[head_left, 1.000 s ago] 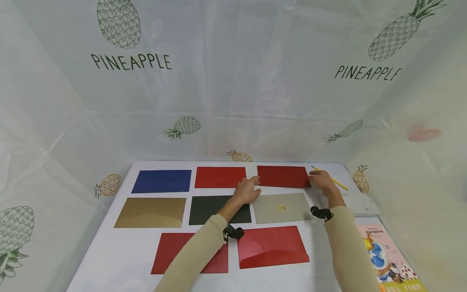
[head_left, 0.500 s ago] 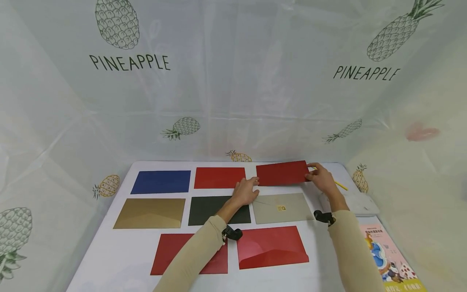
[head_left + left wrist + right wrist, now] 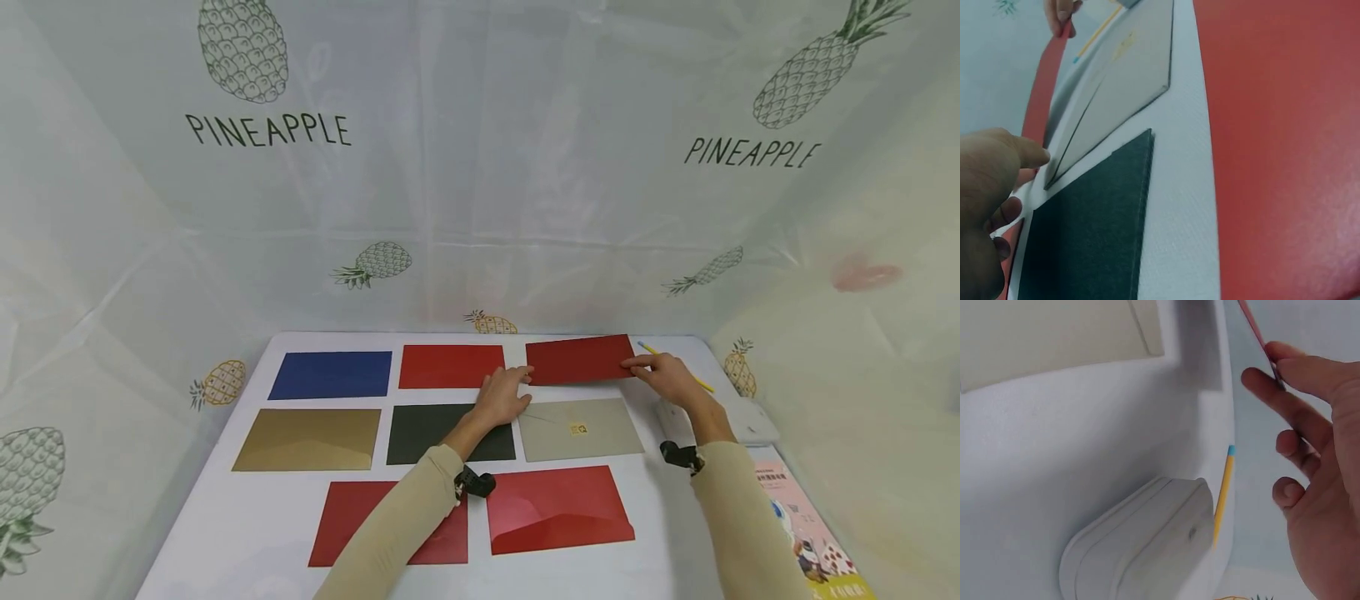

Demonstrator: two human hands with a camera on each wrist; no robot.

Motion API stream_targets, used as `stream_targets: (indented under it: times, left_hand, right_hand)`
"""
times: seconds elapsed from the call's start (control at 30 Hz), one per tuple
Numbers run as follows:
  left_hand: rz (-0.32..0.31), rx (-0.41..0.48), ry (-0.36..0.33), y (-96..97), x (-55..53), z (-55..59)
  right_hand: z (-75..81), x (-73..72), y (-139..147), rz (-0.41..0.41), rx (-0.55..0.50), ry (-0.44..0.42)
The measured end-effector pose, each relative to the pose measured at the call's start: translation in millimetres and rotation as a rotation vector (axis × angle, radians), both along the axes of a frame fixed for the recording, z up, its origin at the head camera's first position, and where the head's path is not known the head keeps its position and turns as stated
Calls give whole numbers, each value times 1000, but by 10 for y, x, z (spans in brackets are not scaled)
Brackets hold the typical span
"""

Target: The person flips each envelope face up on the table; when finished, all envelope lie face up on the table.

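A dark red envelope (image 3: 579, 360) lies at the back right of the white table, its right end tipped up. My right hand (image 3: 663, 379) pinches that end, thumb on one face and fingertips behind, as the right wrist view shows. My left hand (image 3: 501, 400) rests at the envelope's left end, fingers loosely spread; in the left wrist view its thumb overlaps the envelope strip (image 3: 1047, 94). Under the left hand and wrist lies a dark green envelope (image 3: 427, 433). Right of it is a grey envelope (image 3: 555, 417) with a small yellow print. A bright red envelope (image 3: 450, 367) lies left of the fingers.
Blue (image 3: 330, 375) and gold (image 3: 307, 439) envelopes lie at the left. Two more red envelopes are in front, one flapped (image 3: 558, 500), one (image 3: 352, 517) partly under my left sleeve. At the right are a yellow pencil (image 3: 1225, 490), a white case (image 3: 1160, 544) and a picture book (image 3: 817, 542).
My right hand has taken the dark red envelope's right edge and lifted it, then lowered it slightly while shifting its grip. My left hand stays in place.
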State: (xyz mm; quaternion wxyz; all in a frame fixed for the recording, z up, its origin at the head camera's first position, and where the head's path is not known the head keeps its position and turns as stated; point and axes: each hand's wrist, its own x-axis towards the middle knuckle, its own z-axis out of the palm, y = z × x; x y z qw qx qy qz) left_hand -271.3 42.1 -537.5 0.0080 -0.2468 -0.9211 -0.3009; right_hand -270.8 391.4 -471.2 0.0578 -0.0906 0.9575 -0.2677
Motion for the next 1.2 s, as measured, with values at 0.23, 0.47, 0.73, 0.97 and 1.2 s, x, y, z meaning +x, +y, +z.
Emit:
stream_targets:
  times: [0.23,0.47,0.73,0.97,1.2]
  left_hand:
    - [12,-15,0,-24,-14,-1]
    - [34,22,13,-66,-48,6]
    - [69,210,113,-113,-134,85]
    - [-9,427,233,-125,-176,146]
    - [6,518,285,-106,-142,155]
  right_hand:
    - [-4,-4,-8,16,-15,-35]
    - [20,-6,-30,28,16,20]
    - [95,52,-8,-9,-32,51]
    - [87,50,-2,-32,-102,76]
    - [-39,7,-48,-63,-146,78]
